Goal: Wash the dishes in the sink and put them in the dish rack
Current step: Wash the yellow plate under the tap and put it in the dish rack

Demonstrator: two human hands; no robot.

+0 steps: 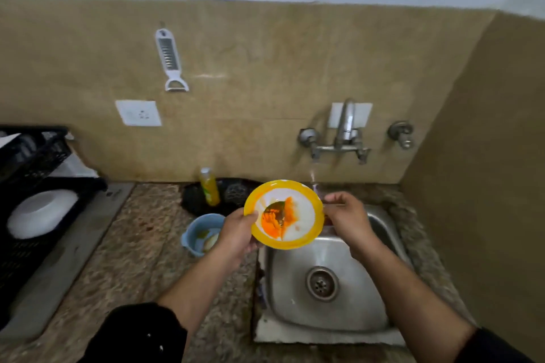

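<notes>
- We see the left hand (pixel 239 233) gripping the left rim of a round yellow-rimmed plastic plate with a white centre (pixel 303 209), thumb on the face and fingers curled behind it
- The right hand (pixel 348 218) pinches the opposite rim, its fingertips (pixel 327 203) bunched closed at the plate's right edge
- Between the two sets of fingers the plate is tilted up toward us, its centre smeared with orange and dark food residue (pixel 275 216)
- The plate is held in the air over the far left corner of the square stainless steel sink (pixel 354 312), whose round drain (pixel 322 283) lies below the right wrist
- Just beyond the right fingertips a thin stream of water (pixel 312 175) falls from the wall-mounted chrome tap (pixel 342 138)
- Below and beside the left fingers a small blue plastic tub (pixel 197 233) sits on the speckled granite counter (pixel 132 259); what it holds is too blurred for us to tell
- Further out past the left fingers stand a yellow bottle of dish liquid (pixel 209 186) and a dark scrubber (pixel 236 193)
- Far left of the left hand, well apart, a black plastic dish rack (pixel 32 156) holds an upturned white bowl (pixel 41 212)
</notes>
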